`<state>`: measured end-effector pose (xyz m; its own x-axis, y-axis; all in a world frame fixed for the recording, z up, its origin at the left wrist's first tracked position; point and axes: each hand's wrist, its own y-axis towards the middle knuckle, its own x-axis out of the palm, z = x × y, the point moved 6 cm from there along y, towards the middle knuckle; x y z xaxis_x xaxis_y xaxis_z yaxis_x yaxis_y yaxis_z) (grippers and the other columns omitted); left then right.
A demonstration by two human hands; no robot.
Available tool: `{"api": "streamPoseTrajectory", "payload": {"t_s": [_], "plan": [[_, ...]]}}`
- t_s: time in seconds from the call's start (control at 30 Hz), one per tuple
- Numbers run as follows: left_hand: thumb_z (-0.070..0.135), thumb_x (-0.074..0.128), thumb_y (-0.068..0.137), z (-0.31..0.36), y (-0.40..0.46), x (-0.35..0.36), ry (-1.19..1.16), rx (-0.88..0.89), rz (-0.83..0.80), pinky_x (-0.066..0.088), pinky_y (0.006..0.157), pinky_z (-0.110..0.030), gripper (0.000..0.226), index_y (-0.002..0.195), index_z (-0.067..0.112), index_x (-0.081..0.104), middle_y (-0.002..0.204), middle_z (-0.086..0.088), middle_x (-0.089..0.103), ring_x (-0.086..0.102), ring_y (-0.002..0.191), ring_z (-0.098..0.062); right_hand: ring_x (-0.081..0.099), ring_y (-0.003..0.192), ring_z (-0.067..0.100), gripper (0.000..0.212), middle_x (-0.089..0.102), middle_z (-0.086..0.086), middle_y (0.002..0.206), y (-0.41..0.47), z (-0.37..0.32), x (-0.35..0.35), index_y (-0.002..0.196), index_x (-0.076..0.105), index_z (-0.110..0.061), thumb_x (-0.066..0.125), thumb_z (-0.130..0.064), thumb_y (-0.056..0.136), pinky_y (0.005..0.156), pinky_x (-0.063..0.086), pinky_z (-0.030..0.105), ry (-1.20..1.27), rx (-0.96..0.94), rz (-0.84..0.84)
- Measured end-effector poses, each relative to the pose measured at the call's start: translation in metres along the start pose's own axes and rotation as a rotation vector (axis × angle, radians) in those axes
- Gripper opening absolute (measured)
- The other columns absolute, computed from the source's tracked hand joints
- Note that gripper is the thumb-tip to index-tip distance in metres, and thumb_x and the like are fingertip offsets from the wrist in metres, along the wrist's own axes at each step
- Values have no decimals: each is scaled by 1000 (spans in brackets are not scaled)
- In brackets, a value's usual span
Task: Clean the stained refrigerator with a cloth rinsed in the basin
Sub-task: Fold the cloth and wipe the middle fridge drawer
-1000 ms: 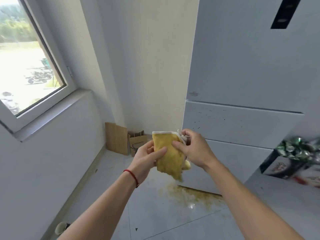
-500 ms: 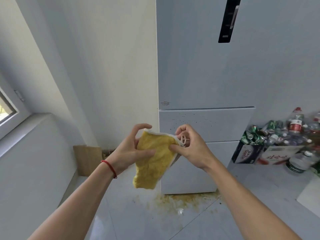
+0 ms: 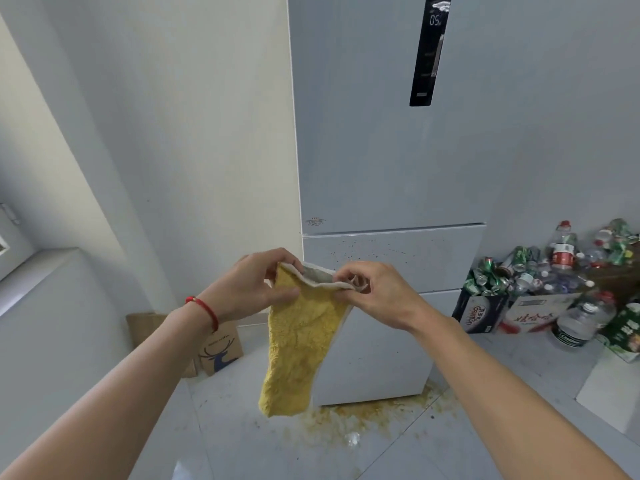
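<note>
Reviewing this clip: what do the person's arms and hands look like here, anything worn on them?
Both forearms are bare, with no sleeves reaching into view and no gloves on either hand. The left hand has a thin red cord bracelet around its wrist, with a small bead or knot on it. The right hand and its wrist carry nothing: no watch, band or ring is visible.

Two hands [image 3: 311, 289], one cloth [image 3: 298, 344], one refrigerator [image 3: 363, 133]

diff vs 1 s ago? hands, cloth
The yellow terry cloth, folded small a second ago, now hangs open and long. Left hand and right hand have spread apart along its top edge. Both keep pinching it before the speckled white refrigerator.
</note>
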<state>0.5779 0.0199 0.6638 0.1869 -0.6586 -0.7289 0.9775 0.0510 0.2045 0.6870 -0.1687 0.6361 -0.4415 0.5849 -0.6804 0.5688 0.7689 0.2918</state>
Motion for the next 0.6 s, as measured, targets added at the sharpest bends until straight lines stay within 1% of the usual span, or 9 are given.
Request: {"api": "streamPoseTrajectory", "payload": {"t_s": [0.07,0.13,0.2,0.27,0.37,0.4,0.47,0.53,0.6], "plan": [[27,71,93,2,2,-4,125,0,-4,59,84,-37,16,109,31,69,93,12,72,69,88,-9,60,81,4,8,70,-13,88,0,5,-4,95,76,-24,76,-33,94,73,50,24,-43,26,-24],[28,67,96,5,3,-7,236,-11,-29,58,84,-34,15,110,28,71,88,14,73,68,85,-4,63,82,5,10,71,-12,86,1,7,-8,93,77,-23,77,-33,93,76,54,27,-43,43,-23],[32,70,94,4,4,-10,338,-22,-16,58,82,-35,12,104,26,73,83,12,72,67,81,-4,67,82,7,8,73,-11,88,2,8,-14,90,78,-23,79,-31,91,79,57,28,-26,78,-3],[32,75,90,3,4,-13,382,-52,46,58,81,-36,8,92,25,72,80,8,71,67,80,-8,71,78,9,8,75,-9,86,4,10,-19,87,77,-19,82,-25,89,77,60,29,24,122,-8],[23,80,85,1,2,-12,267,-75,144,60,83,-34,13,82,23,67,79,4,72,69,83,-9,64,64,1,14,69,-17,66,5,10,-23,83,71,-14,83,-16,87,67,52,19,119,172,-58],[19,80,84,1,1,-12,203,-92,169,60,82,-32,14,81,23,67,79,3,72,70,82,-9,63,64,0,15,68,-18,65,6,9,-25,82,69,-15,83,-15,87,67,51,19,123,172,-59],[12,79,82,3,1,-11,72,-133,198,59,77,-30,15,82,20,67,78,2,71,70,76,-10,66,76,6,17,71,-12,77,9,9,-33,82,67,-18,84,-14,86,74,54,27,125,146,-26],[4,78,83,6,0,-8,-96,-160,199,61,76,-35,17,87,16,66,86,-7,68,71,77,-20,68,85,13,19,71,-6,87,9,7,-39,85,65,-19,83,-12,86,80,57,34,152,113,0],[-8,72,85,9,-1,-9,-307,-167,200,62,79,-45,25,97,13,65,95,-13,57,70,78,-28,64,83,14,23,66,-5,91,9,3,-45,91,62,-19,81,-8,87,78,55,29,220,91,0]]}}
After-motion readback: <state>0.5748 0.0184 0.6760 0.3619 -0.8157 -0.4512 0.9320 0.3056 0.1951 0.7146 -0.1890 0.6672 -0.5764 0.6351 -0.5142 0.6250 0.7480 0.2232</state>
